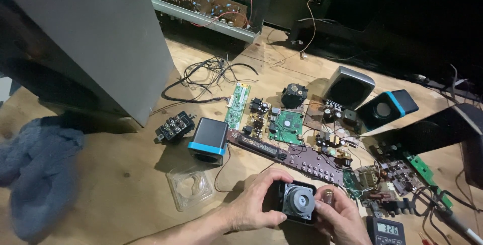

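A small black speaker unit (298,202), its round grey driver facing up, is held low over the tabletop (126,174), near the front edge. It is gripped from the side by the left hand (256,202); the right hand (342,217) is closed on its other edge, with a small brass-coloured part pinched beside it. The unit seems already taken out of a housing. Beyond, an empty black-and-blue speaker case (208,140) and several circuit boards (286,124) are laid out.
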